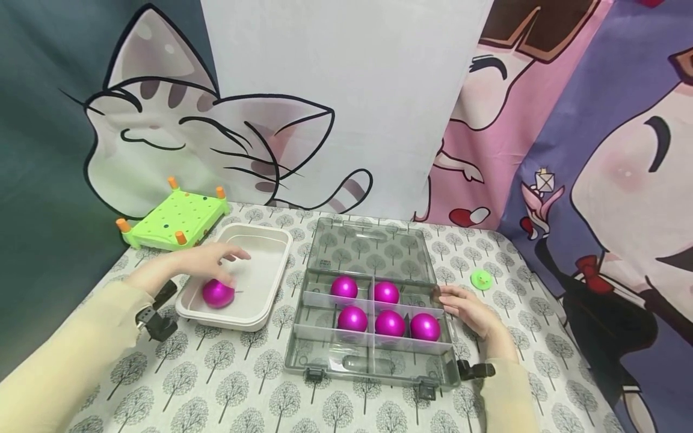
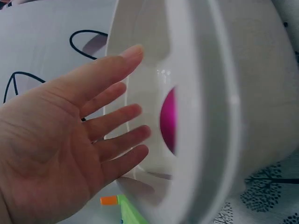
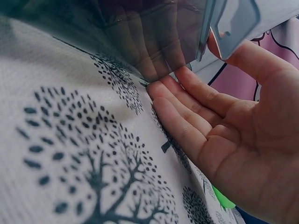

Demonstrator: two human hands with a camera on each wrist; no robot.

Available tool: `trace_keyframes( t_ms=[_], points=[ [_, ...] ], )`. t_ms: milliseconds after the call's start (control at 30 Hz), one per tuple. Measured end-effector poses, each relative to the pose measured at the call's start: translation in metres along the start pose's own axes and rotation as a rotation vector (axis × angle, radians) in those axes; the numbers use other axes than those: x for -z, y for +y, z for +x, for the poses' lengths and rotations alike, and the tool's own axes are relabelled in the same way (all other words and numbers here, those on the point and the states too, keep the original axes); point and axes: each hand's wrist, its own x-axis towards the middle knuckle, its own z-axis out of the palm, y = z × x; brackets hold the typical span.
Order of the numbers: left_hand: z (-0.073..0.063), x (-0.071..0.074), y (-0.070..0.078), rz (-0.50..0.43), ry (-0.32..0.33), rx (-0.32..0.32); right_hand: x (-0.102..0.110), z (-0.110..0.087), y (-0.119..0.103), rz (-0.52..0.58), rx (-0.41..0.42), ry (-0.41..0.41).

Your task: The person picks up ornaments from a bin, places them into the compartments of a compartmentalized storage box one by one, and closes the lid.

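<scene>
My left hand point(image 1: 208, 261) hovers over the white plastic basin point(image 1: 278, 270), fingers spread and holding nothing. Just below its fingers lies a shiny magenta ball point(image 1: 218, 294) in the basin; the left wrist view shows the ball partly hidden behind the basin's rim. To the right lies a grey see-through compartment box point(image 1: 373, 376) with its lid point(image 1: 373, 246) folded back. Several magenta balls point(image 1: 389, 325) sit in its back and middle rows. My right hand point(image 1: 470, 308) touches the box's right side near the hinge, its fingers fairly straight against the wall and thumb by the edge.
An upturned lime-green toy table point(image 1: 175, 219) with orange legs stands behind the basin at the left. A small green disc point(image 1: 480, 279) lies right of the box. Tree-print cloth point(image 1: 233, 385) covers the table, and a cartoon curtain point(image 1: 346, 108) hangs behind.
</scene>
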Motion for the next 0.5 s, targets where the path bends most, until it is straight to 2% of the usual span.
trace_keyframes(
  t_ms=[100,400,500],
  points=[
    [-0.0012,-0.0019,-0.0004,-0.011,-0.074,0.003,-0.0003,-0.0004,0.0,0.001,-0.005,0.001],
    [0.0021,-0.006,0.0013,-0.004,-0.246,0.017,0.0004,0.0004,0.0009,0.003,0.014,-0.006],
    [0.003,-0.0078,0.0012,-0.018,-0.292,0.046,0.0005,0.0006,0.0011,0.001,0.015,-0.006]
  ],
)
